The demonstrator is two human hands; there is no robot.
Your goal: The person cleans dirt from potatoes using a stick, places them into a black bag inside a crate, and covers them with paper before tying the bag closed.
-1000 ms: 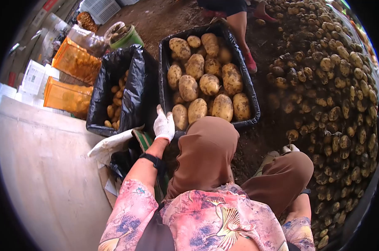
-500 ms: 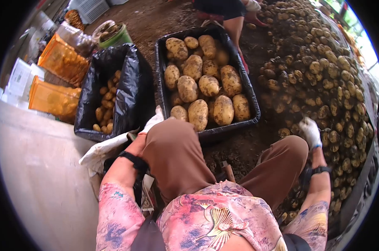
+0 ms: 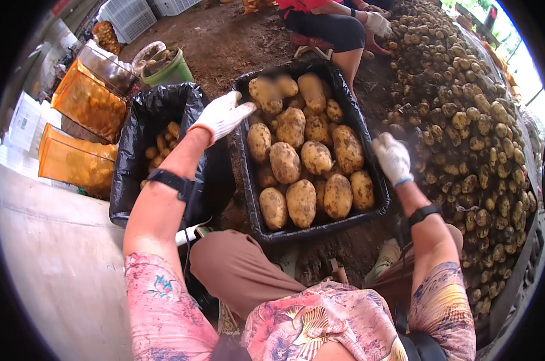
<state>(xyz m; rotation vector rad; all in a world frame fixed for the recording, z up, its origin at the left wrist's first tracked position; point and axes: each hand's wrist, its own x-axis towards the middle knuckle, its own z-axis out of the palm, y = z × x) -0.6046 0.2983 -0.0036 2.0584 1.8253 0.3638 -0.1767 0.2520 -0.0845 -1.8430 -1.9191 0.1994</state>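
Note:
A black-lined crate [image 3: 382, 207] full of large, soil-specked potatoes [image 3: 300, 203] stands in front of my knees. My left hand [image 3: 224, 116], in a white glove, is at its upper left rim with thumb and fingers apart, holding nothing. Beside the right rim is my right hand [image 3: 392, 157], also gloved, its fingers curled; what they hold, if anything, is hidden. Left of the crate, under my left forearm, stands a second black-lined bin [image 3: 123, 180] with smaller potatoes [image 3: 158, 150] inside.
Loose potatoes [image 3: 465, 150] form a large heap on the right. A person [image 3: 326, 27] sits beyond the crate, one gloved hand at the heap. At left stand orange mesh bags [image 3: 77, 156], a green bucket [image 3: 170, 69] and a white plastic crate [image 3: 127, 19].
My left hand rose from beside my knee to the crate's upper left rim. My right hand left the heap for the right rim. The view tilted up, showing more of the other person.

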